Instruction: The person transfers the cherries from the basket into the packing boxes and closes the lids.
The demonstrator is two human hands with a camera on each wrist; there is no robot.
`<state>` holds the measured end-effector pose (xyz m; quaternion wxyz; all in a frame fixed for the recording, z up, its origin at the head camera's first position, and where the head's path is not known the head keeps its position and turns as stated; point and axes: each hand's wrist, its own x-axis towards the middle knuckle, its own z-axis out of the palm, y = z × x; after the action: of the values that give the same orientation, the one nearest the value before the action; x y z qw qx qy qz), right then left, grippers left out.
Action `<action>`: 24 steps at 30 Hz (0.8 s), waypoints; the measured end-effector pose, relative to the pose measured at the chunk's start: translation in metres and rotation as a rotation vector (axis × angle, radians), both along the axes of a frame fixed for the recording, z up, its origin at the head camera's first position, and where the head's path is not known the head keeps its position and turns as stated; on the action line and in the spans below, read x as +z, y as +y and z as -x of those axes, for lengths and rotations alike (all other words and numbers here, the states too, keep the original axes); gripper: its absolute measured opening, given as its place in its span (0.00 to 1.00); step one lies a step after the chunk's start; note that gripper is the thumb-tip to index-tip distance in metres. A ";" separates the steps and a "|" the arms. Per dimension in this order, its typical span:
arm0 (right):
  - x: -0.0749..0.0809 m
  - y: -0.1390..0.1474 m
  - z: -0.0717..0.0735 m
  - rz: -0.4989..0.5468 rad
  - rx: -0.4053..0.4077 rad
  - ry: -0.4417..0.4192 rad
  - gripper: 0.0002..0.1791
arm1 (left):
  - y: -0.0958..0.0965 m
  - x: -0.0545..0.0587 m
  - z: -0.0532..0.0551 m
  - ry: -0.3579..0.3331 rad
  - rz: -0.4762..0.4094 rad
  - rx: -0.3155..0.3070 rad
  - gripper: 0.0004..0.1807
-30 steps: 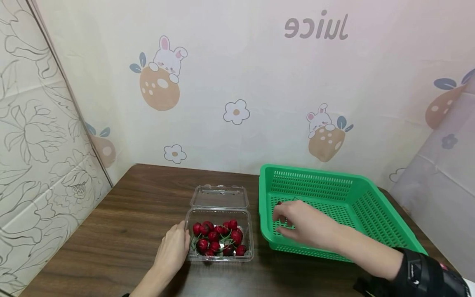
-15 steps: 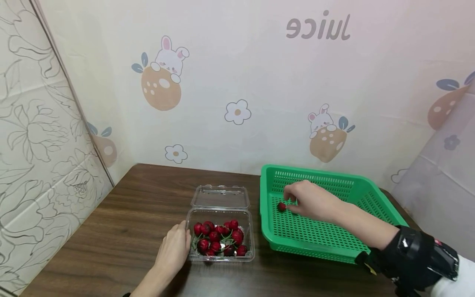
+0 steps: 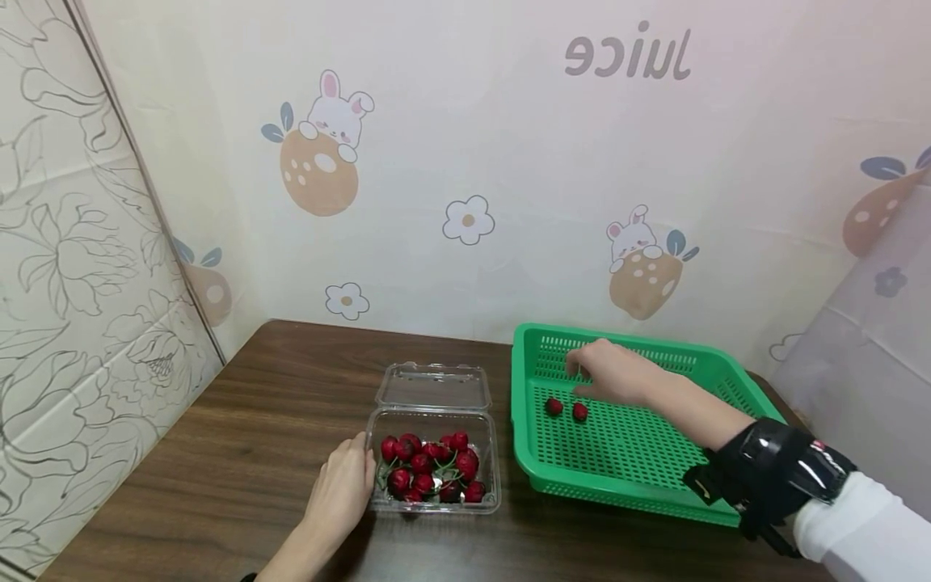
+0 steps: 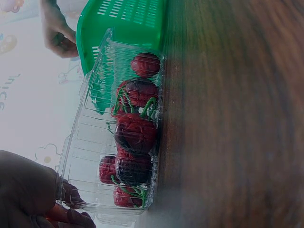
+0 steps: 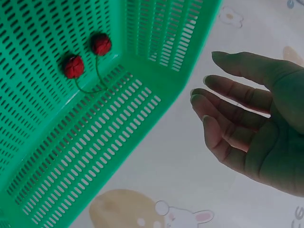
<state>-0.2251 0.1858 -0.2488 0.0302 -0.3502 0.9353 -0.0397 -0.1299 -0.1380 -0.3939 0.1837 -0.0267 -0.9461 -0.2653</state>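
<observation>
A clear plastic clamshell box (image 3: 494,485), its lid (image 3: 434,388) raised, stands on the table holding several red cherries (image 3: 422,463) with green stems. My left hand (image 3: 340,485) grips the box's left side wall; the left wrist view shows fingers hooked over that edge. To the right is a green perforated basket (image 3: 604,477). On its floor lie two cherries, one at left (image 3: 553,406) and the other (image 3: 579,411) close beside it, with thin stems visible in the right wrist view. Above the basket, my right hand (image 5: 256,114) has loosely bent fingers and holds nothing.
The dark wooden table (image 3: 240,436) carries both containers, with a gap between them. A printed curtain (image 3: 465,121) hangs right behind the basket, and another flower-patterned sheet (image 3: 87,283) borders the left side.
My right hand has let go of a cherry in the basket and risen away, toward the back. Two cherries now show there. The left hand has stayed on the box.
</observation>
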 end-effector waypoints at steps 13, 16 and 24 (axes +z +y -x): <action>-0.014 0.009 0.028 -0.064 -0.039 -0.057 0.09 | 0.000 0.000 0.000 -0.002 -0.003 -0.001 0.03; -0.018 0.011 0.034 -0.056 -0.039 -0.058 0.09 | -0.001 -0.001 -0.001 0.005 -0.002 0.000 0.04; -0.025 0.014 0.044 -0.090 -0.084 -0.088 0.10 | 0.000 0.000 0.000 0.002 -0.006 -0.005 0.06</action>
<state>-0.2690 0.2001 -0.2739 0.0855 -0.3069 0.9478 -0.0142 -0.1295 -0.1384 -0.3941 0.1841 -0.0286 -0.9451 -0.2685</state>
